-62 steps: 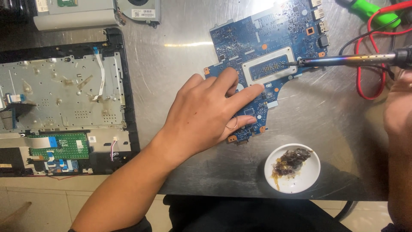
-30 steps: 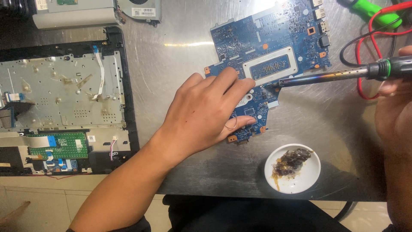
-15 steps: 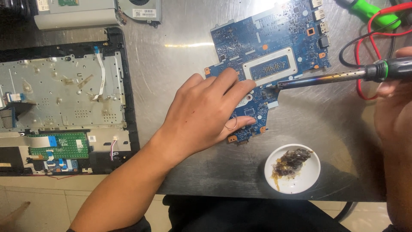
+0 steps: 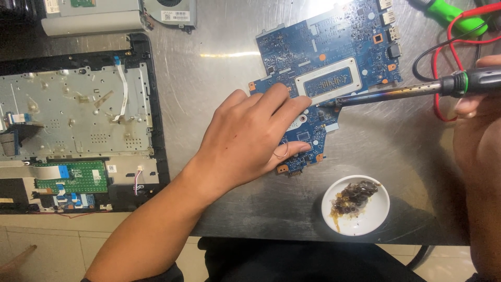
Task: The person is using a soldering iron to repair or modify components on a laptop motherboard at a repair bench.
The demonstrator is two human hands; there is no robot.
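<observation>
left hand (image 4: 250, 138) flat, pinning blue circuit board (image 4: 334, 57) — thin, fragile, edge-hold | right hand (image 4: 477, 125) clamped round soldering iron (image 4: 396, 94) — hot tip

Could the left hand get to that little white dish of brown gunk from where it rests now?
Probably yes. The left hand rests on the blue circuit board, and the white dish sits just beyond the board's lower edge on bare metal table, with nothing lying between them.
</observation>
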